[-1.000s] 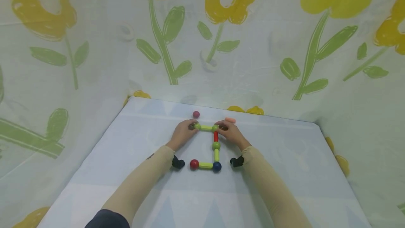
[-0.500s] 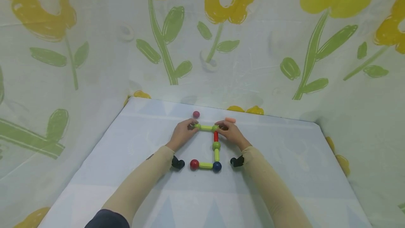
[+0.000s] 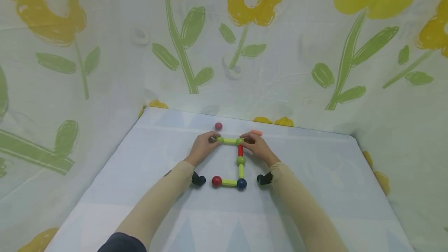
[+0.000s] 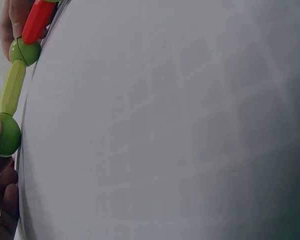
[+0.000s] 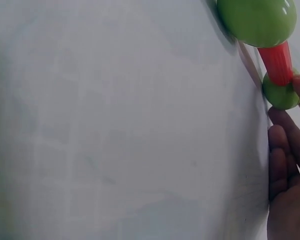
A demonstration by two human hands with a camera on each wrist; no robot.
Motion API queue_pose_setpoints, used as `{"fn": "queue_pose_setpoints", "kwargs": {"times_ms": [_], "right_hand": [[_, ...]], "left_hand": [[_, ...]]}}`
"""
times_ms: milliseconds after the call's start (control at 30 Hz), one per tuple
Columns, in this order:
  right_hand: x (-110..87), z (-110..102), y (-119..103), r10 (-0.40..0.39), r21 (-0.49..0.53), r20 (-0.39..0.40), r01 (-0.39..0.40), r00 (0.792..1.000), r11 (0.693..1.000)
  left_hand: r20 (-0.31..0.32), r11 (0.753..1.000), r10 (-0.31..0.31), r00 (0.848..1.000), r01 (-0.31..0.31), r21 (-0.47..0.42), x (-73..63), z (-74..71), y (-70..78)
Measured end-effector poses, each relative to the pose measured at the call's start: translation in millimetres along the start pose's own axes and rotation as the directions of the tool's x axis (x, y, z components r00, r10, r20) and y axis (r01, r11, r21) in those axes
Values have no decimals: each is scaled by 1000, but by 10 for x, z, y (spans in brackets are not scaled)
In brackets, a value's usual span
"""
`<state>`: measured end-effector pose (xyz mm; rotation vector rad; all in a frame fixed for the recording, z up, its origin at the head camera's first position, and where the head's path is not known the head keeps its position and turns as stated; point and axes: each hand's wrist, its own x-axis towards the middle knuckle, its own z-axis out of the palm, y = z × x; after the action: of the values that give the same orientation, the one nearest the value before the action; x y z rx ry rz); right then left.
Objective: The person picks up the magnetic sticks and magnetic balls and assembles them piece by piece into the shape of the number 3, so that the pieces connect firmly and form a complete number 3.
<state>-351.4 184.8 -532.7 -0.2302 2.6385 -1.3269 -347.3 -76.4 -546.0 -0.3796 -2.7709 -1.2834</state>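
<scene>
In the head view, a chain of toy balls and rods lies on the table, with one side unjoined. My left hand [image 3: 203, 146] pinches the green ball [image 3: 219, 140] at its far left end. The far right green ball [image 3: 239, 141] is between my right thumb and fingers; that hand [image 3: 259, 148] also shows in the right wrist view. A yellow-green rod [image 4: 13, 89] links these two balls. From the right one, a red rod [image 5: 277, 62] runs to another green ball [image 3: 240, 161]. Further rods lead to a dark blue ball [image 3: 242, 184] and a red ball [image 3: 217, 181] nearest me.
Behind my hands, a loose pinkish-red ball [image 3: 218, 126] and an orange rod [image 3: 256, 132] lie near the back of the white table [image 3: 315, 189]. A flower-printed curtain [image 3: 280, 57] rises beyond the table's back edge. Dark wrist cameras [image 3: 198, 179] hang under both forearms.
</scene>
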Motion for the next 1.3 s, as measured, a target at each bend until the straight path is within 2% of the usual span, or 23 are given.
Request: {"fn": "queue_pose_setpoints", "kwargs": {"times_ms": [133,300,467,633,767,1000,1300], "right_hand": [[-7,-29,40,-31,-22,-21,30,999,999],[-14,-80,86,-43,-61,-127,36,991,998],[7,-134,139,18,-73,-242,-37,970,997],[43,-174,186,70,-82,-305,-100,950,992],[49,-205,191,89,-94,-318,-124,944,988],[49,-222,165,89,-169,-297,-144,951,975],[59,-194,142,124,-193,-272,-180,954,964]], "left_hand": [[4,1000,-10,1000,10,5,-1,8,6],[-7,1000,-11,1000,11,5,10,22,13],[-15,1000,-8,1000,8,8,13,23,21],[-20,1000,-7,1000,7,5,-4,19,27],[-26,1000,10,1000,-10,6,-6,30,21],[-33,999,27,999,-26,18,6,48,3],[-23,1000,-2,1000,2,14,-4,31,-12]]}}
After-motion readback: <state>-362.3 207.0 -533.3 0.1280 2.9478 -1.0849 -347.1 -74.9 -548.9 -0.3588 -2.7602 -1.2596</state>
